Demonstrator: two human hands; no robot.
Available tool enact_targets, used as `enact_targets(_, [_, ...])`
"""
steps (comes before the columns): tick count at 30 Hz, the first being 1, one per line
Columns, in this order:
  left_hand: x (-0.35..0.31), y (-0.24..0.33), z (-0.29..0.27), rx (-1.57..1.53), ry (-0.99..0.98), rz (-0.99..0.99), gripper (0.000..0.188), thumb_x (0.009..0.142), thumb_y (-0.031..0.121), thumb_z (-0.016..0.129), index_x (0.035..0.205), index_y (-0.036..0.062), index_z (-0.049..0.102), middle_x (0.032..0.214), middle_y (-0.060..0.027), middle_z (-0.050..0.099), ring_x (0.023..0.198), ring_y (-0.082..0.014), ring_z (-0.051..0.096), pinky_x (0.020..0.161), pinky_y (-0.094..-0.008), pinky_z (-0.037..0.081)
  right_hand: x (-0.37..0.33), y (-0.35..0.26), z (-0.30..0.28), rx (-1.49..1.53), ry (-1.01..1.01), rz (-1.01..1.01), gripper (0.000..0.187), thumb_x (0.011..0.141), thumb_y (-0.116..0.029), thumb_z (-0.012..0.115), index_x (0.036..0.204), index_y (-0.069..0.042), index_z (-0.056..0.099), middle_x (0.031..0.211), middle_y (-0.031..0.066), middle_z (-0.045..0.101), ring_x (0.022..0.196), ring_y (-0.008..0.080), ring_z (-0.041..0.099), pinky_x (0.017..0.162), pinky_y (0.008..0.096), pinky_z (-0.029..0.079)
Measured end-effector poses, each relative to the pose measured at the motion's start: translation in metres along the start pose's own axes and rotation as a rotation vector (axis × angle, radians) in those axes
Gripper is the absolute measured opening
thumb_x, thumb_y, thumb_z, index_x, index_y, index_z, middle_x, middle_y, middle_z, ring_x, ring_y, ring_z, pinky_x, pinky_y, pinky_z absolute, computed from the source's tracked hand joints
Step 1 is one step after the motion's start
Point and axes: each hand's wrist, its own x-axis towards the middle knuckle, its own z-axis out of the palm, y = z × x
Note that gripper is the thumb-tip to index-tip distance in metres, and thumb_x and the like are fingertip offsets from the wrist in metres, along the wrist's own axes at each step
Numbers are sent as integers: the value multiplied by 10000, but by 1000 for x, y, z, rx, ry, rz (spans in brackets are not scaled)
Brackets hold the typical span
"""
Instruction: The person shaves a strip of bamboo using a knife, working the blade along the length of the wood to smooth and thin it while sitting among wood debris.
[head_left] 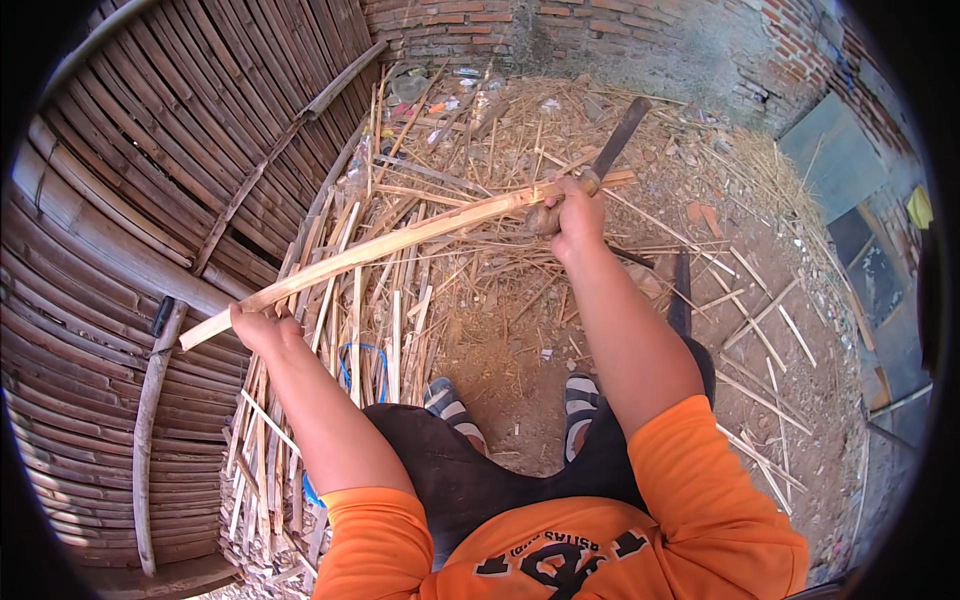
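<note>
A long, pale split-bamboo strip slants across in front of me, its left end lower and nearer. My left hand is closed round it close to that end. My right hand is closed on the wooden handle of a machete, whose dark blade points up and away to the right. The strip's far end passes by this hand and the handle; whether the fingers also grip it cannot be made out. Part of the handle shows as a rounded brown butt left of my right hand.
Many split strips lie piled on the left beside a bamboo-slat wall. Loose thin strips are scattered over the dirt at right. Straw and litter spread toward a brick wall. A blue loop lies near my sandalled feet.
</note>
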Motion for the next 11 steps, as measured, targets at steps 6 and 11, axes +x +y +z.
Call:
enact_targets(6, [-30,-12,19,195,-45,679,528,958,210,644,1399,13,431,1130,-120,593,1076,-240,588,969,-384,463,-18,-70,54,-96,-138,-262,275,912,-63,614,1115,-57,429,866,76,540,612,132,552,533,309,489])
enact_targets(11, [-73,-41,38,582,-681,501,469,943,240,687,1311,-6,532,1159,-123,626,1067,-185,582,921,-322,471,-25,-85,69,-451,-466,-410,297,880,-41,653,1135,-45,501,926,49,615,561,119,548,506,289,477])
